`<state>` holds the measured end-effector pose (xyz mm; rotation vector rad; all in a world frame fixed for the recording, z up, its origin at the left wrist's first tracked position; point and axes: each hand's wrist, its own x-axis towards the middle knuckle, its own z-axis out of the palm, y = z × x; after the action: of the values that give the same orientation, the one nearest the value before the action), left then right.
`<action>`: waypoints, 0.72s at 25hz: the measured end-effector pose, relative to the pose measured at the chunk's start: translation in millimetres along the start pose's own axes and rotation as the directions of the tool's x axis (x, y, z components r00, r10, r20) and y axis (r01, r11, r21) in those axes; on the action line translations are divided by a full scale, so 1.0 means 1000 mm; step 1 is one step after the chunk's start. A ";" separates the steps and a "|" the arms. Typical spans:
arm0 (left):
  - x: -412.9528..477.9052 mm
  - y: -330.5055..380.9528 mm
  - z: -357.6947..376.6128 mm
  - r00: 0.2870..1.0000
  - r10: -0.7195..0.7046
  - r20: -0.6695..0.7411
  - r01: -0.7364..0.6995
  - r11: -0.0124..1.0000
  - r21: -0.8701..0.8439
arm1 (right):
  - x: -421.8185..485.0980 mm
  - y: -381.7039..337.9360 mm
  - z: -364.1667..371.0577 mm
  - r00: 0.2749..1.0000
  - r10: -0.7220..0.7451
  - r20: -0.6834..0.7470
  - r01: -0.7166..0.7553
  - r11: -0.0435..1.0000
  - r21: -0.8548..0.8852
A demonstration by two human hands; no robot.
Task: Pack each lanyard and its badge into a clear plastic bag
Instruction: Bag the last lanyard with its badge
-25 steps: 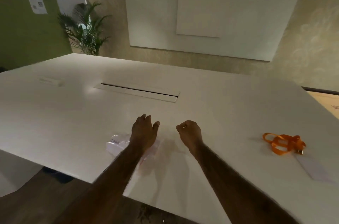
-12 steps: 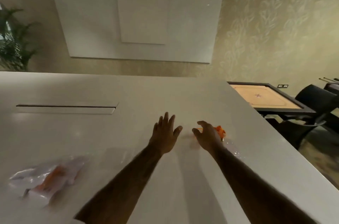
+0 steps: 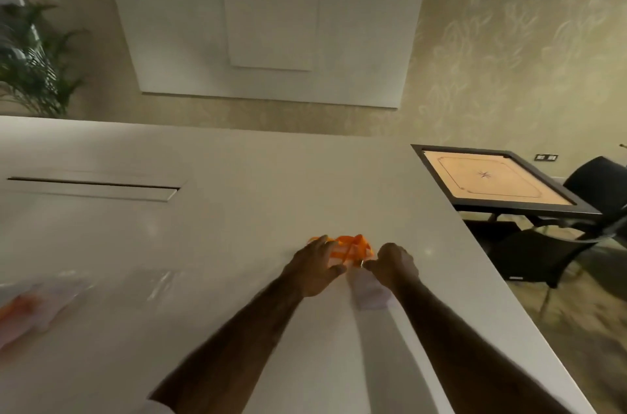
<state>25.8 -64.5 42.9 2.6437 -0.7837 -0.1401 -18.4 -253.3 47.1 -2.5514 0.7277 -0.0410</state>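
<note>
Orange lanyard (image 3: 351, 248) bunched between hands — left hand (image 3: 315, 269) fingers curl onto it; badge (image 3: 368, 293) trails nearward beside right hand (image 3: 395, 266), fingers curled, pinch unclear.

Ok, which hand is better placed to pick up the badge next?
Right, probably. The right hand sits at the top end of the badge; the left hand grips the orange lanyard.
</note>
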 end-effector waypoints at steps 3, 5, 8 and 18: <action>-0.001 0.015 -0.005 0.996 0.091 -0.024 -0.091 0.996 -0.018 | 0.006 -0.001 0.008 0.998 -0.015 0.060 0.017 0.999 -0.032; -0.002 0.018 -0.007 0.991 0.131 -0.023 -0.132 0.990 -0.049 | 0.010 -0.004 0.012 0.999 -0.013 0.050 0.016 0.999 -0.047; 0.007 0.012 0.000 0.991 0.098 0.085 -0.093 0.994 -0.062 | 0.012 -0.011 0.016 1.000 0.001 0.006 -0.001 0.999 -0.052; 0.024 -0.020 0.013 0.988 0.037 0.153 -0.029 0.998 -0.052 | 0.020 -0.031 0.032 0.999 0.036 -0.028 -0.038 0.997 -0.072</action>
<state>53.6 -66.1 23.8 2.5947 -0.8611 -0.3540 19.1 -225.6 30.9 -2.6102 0.7996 -0.0368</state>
